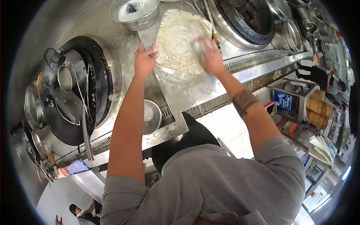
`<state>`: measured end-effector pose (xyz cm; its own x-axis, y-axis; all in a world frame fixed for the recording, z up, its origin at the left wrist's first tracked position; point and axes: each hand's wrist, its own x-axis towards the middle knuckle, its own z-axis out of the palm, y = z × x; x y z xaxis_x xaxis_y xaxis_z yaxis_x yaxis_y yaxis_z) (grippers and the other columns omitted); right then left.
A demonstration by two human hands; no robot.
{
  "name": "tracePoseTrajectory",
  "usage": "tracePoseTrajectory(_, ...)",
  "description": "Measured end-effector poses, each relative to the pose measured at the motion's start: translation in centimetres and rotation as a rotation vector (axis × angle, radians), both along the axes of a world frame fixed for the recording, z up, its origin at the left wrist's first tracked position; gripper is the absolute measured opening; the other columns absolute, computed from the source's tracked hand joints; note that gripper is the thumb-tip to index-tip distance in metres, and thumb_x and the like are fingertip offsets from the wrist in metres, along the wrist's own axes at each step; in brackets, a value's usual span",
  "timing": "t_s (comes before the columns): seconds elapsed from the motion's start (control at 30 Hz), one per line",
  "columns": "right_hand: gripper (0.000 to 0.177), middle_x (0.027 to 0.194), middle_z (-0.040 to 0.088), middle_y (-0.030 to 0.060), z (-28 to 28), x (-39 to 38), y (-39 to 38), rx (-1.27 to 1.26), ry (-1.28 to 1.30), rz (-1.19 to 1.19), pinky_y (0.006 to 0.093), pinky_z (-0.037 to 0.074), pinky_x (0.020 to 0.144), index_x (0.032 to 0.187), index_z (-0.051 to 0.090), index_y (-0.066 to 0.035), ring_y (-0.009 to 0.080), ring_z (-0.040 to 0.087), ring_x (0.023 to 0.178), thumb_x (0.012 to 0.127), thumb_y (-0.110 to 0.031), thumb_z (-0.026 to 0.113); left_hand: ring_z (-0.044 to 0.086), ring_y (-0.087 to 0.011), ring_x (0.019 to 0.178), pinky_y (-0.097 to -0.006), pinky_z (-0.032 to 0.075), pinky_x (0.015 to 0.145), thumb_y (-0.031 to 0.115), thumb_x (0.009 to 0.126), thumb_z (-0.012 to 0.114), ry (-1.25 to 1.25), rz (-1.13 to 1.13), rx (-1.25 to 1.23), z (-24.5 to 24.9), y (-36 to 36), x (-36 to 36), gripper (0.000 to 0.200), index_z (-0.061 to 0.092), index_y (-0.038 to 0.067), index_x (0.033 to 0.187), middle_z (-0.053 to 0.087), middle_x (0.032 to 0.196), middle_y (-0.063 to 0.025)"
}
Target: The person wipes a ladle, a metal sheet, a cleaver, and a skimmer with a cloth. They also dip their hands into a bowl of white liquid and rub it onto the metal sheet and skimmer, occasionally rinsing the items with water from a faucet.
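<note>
One pale disc lies on the steel counter; left hand at its rim, fingers apart; right hand, toward the counter's front edge, too blurred for me to tell its grip.

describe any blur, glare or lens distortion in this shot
Head view: right hand smeared, likely by motion, left hand crisper; head view: white floor tiles look washed out; head view: strong fisheye curving, with black corners.
</note>
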<state>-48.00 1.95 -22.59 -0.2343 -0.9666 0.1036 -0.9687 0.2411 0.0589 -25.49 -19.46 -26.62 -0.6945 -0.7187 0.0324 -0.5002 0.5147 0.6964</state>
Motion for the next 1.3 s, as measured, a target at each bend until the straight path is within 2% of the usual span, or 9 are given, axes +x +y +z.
tracePoseTrajectory(0.1, 0.051, 0.158, 0.042, 0.0144, -5.8, -3.2, -5.4, -0.115, 0.005, -0.172, 0.0504, 0.025, 0.122, 0.149, 0.046, -0.003, 0.0366, 0.034, 0.146, 0.102, -0.022, 0.042, 0.040, -0.0433, 0.142, -0.0404, 0.035, 0.116, 0.028, 0.087, 0.077, 0.031, 0.068, 0.114, 0.5, -0.1, -0.6, 0.044, 0.070, 0.027, 0.130, 0.035, 0.155, -0.0339)
tracePoseTrajectory(0.3, 0.058, 0.159, 0.033, 0.0241, -0.3, 6.4, -1.4, -0.018, -0.150, -0.340, 0.0538, 0.017, 0.124, 0.151, 0.040, 0.001, 0.0501, 0.029, 0.144, 0.105, -0.034, 0.038, 0.040, -0.0412, 0.143, -0.0407, 0.036, 0.117, 0.022, 0.093, 0.068, -0.087, -0.031, -0.130, 1.5, 0.2, 1.4, 0.043, 0.067, 0.025, 0.135, 0.037, 0.158, -0.0245)
tracePoseTrajectory(0.37, 0.054, 0.153, 0.040, 0.0246, -1.9, 9.2, 0.2, -0.016, -0.043, -0.263, 0.0562, 0.027, 0.117, 0.150, 0.042, -0.005, 0.0488, 0.038, 0.135, 0.102, -0.030, 0.045, 0.032, -0.0420, 0.147, -0.0493, 0.028, 0.121, 0.025, 0.096, 0.062, -0.402, 0.043, -0.527, 1.0, 2.6, 1.2, 0.047, 0.060, 0.019, 0.143, 0.035, 0.161, -0.0203)
tracePoseTrajectory(0.47, 0.050, 0.143, 0.049, 0.0191, 3.5, 14.2, 1.4, 0.150, -0.292, -0.293, 0.0560, 0.037, 0.106, 0.145, 0.043, -0.012, 0.0442, 0.047, 0.123, 0.097, -0.025, 0.051, 0.023, -0.0445, 0.151, -0.0610, 0.017, 0.121, 0.034, 0.100, 0.054, -0.282, 0.145, -0.295, 2.8, 8.7, -2.1, 0.055, 0.050, 0.014, 0.151, 0.032, 0.163, -0.0165)
tracePoseTrajectory(0.6, 0.045, 0.131, 0.057, 0.0135, 2.0, 11.0, 3.7, -0.020, -0.203, -0.072, 0.0552, 0.042, 0.096, 0.134, 0.050, -0.013, 0.0379, 0.053, 0.109, 0.090, -0.019, 0.056, 0.015, -0.0461, 0.153, -0.0702, 0.009, 0.118, 0.046, 0.103, 0.044, -0.258, 0.090, -0.406, 2.4, 10.0, -1.4, 0.060, 0.040, 0.019, 0.157, 0.024, 0.167, -0.0129)
tracePoseTrajectory(0.73, 0.031, 0.112, 0.063, 0.0138, -1.7, 3.7, -3.1, -0.436, -0.257, -0.252, 0.0530, 0.043, 0.093, 0.115, 0.070, -0.012, 0.0357, 0.054, 0.108, 0.085, -0.013, 0.060, 0.015, -0.0455, 0.153, -0.0713, 0.008, 0.117, 0.048, 0.103, 0.042, -0.274, 0.051, -0.419, 2.4, 9.8, -1.4, 0.061, 0.039, 0.021, 0.157, 0.023, 0.168, -0.0120)
tracePoseTrajectory(1.03, 0.031, 0.112, 0.067, 0.0100, 0.4, 5.8, 0.9, -0.357, -0.334, -0.174, 0.0452, 0.046, 0.093, 0.109, 0.074, -0.014, 0.0346, 0.055, 0.103, 0.081, -0.007, 0.065, 0.015, -0.0413, 0.154, -0.0730, 0.007, 0.117, 0.050, 0.103, 0.039, -0.309, -0.006, -0.451, 2.3, 9.9, -1.3, 0.060, 0.039, 0.023, 0.157, 0.026, 0.167, -0.0104)
tracePoseTrajectory(1.2, 0.034, 0.110, 0.068, 0.0076, -1.5, 3.9, -10.4, -0.423, -0.320, -0.064, 0.0450, 0.044, 0.098, 0.111, 0.072, -0.012, 0.0336, 0.055, 0.109, 0.077, -0.011, 0.070, 0.020, -0.0411, 0.153, -0.0761, 0.014, 0.113, 0.045, 0.102, 0.045, -0.303, -0.038, -0.488, 2.6, 9.6, -1.5, 0.057, 0.045, 0.021, 0.154, 0.028, 0.166, -0.0094)
tracePoseTrajectory(1.3, 0.032, 0.109, 0.066, 0.0076, 0.0, 5.7, -7.6, -0.338, -0.313, 0.031, 0.0446, 0.044, 0.099, 0.108, 0.072, -0.015, 0.0326, 0.054, 0.111, 0.077, -0.011, 0.070, 0.019, -0.0403, 0.154, -0.0754, 0.013, 0.114, 0.045, 0.102, 0.044, -0.316, -0.044, -0.472, 2.7, 9.5, -1.4, 0.059, 0.046, 0.015, 0.153, 0.028, 0.166, -0.0108)
